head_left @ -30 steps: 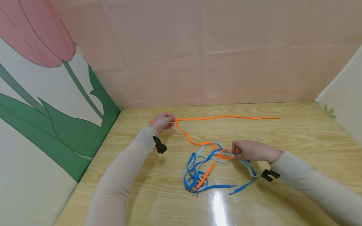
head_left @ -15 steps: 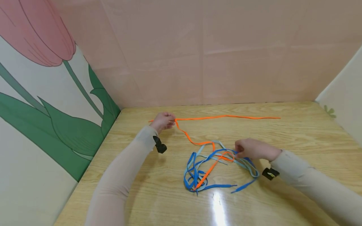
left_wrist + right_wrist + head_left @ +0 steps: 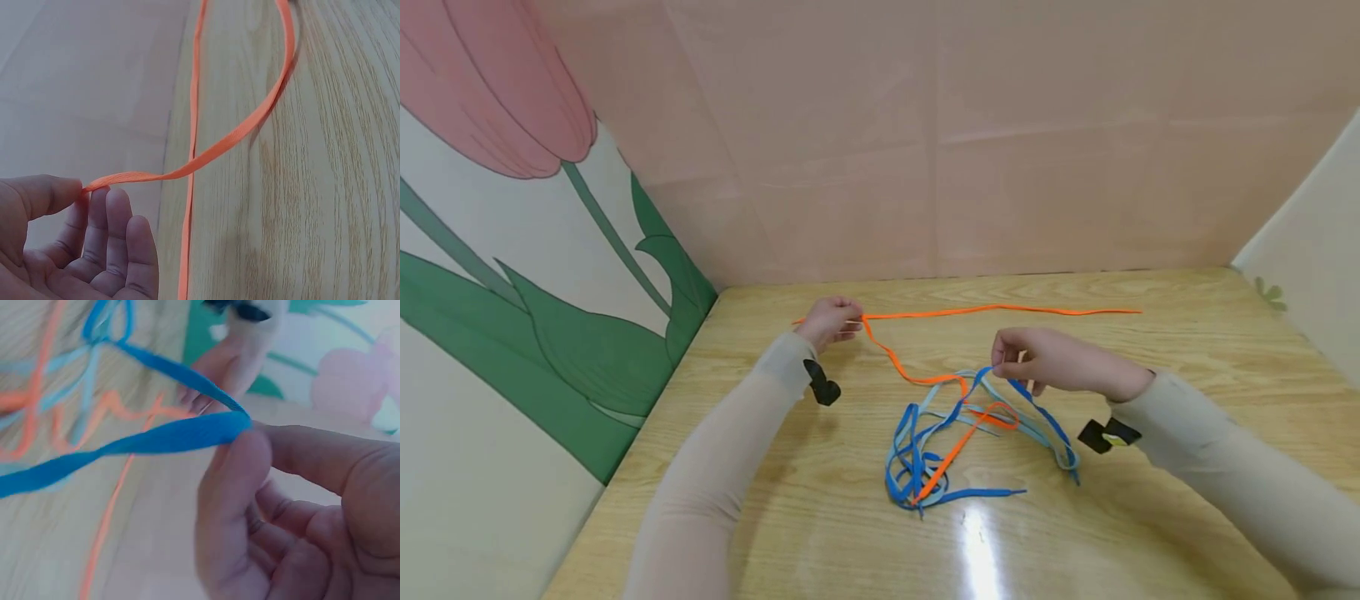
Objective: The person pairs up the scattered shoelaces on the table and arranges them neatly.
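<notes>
My left hand (image 3: 831, 322) pinches one end of an orange shoelace (image 3: 237, 132) between thumb and fingertips. From there the lace runs down into a tangle of dark blue, light blue and orange laces. My right hand (image 3: 1056, 358) pinches a dark blue shoelace (image 3: 181, 434) between thumb and index finger, lifted into a peak above the tangle. Both sides of that blue lace hang from the fingertips, one into the loops, one toward the right. A light blue shoelace (image 3: 1037, 432) lies looped beneath the right hand.
A second orange shoelace (image 3: 1000, 308) lies stretched nearly straight along the back of the wooden table (image 3: 1187, 375). Behind stands a pinkish wall covering (image 3: 925, 167); a flower-printed panel (image 3: 632, 350) borders the left side. One dark blue lace tip (image 3: 992, 492) points right near the front.
My right hand has moved up and slightly left, raising the blue lace out of the tangle. Its loose right end has been drawn inward. The left hand stays put.
</notes>
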The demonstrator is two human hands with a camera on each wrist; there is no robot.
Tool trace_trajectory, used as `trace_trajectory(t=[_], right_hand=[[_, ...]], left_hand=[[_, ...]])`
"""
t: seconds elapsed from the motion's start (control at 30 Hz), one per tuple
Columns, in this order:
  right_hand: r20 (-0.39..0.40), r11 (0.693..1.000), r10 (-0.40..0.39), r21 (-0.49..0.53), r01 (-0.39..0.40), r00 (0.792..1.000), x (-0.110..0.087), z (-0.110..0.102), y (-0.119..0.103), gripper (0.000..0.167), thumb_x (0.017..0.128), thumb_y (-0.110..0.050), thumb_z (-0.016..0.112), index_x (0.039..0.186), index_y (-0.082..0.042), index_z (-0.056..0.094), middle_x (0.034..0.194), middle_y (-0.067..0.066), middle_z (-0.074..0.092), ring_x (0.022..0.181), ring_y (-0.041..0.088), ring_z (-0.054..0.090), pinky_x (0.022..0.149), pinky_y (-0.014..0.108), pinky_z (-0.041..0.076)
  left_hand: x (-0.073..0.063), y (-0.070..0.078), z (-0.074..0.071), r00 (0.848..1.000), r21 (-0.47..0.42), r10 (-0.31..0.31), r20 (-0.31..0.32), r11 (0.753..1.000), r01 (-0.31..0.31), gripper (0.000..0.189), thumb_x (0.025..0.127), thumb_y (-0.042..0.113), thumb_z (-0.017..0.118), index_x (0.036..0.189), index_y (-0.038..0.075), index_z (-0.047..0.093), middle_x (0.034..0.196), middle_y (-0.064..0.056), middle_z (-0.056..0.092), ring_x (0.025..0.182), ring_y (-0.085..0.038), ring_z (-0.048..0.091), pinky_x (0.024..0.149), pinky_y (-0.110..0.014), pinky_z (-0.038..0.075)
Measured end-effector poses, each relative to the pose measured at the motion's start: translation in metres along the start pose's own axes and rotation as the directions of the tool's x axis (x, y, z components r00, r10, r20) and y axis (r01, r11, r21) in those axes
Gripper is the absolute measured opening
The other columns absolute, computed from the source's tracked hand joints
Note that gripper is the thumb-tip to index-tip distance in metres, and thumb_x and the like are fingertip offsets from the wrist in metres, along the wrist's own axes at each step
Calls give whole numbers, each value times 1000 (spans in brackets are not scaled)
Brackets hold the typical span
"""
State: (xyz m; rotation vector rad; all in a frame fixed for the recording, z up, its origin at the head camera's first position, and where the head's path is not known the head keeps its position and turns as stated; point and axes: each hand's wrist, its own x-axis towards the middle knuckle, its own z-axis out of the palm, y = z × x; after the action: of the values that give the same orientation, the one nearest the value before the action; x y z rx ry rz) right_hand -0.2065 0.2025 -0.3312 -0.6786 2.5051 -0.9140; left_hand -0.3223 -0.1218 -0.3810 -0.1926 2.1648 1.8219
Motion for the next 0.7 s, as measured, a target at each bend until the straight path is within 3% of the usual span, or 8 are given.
trace_trajectory(t=[0.13,0.27,0.5,0.57,0.7], right_hand=[[7,992,-38,123,37,999,6,1,-24,12,100,-16,53,105,-5,52,89,11,55,70,21,57,63,36,57],[1,963,-81,256,78,997,15,5,-39,14,100,-17,54,109,-6,55,97,15,52,78,26,61,68,37,58],[17,876,-224,441,194,974,35,27,-50,14,99,-8,54,107,3,58,110,18,58,96,32,63,84,39,57],[58,874,-285,425,235,957,39,36,-47,17,98,-7,55,111,4,59,114,20,60,102,34,63,88,39,55],[191,915,-342,289,280,920,43,46,-33,19,98,-11,57,115,-7,63,127,14,61,116,31,60,94,34,52]], left_hand=[[0,0,0,1000,2,-3,12,1000,3,24,99,14,54,119,0,57,119,-15,59,115,-34,58,104,-46,44],[-1,0,0,1000,10,-2,22,1000,2,23,100,14,53,118,1,56,130,-21,55,121,-36,55,104,-46,44],[-1,-2,1,1000,10,-2,25,1000,1,23,100,14,52,118,0,56,129,-21,55,123,-39,52,104,-47,44],[-2,-2,1,1000,16,0,21,1000,-1,22,100,14,53,117,1,57,125,-19,57,122,-38,53,104,-47,44],[-3,-2,1,1000,27,5,20,1000,-6,25,100,13,52,120,-1,56,120,-16,58,120,-37,55,104,-48,43]])
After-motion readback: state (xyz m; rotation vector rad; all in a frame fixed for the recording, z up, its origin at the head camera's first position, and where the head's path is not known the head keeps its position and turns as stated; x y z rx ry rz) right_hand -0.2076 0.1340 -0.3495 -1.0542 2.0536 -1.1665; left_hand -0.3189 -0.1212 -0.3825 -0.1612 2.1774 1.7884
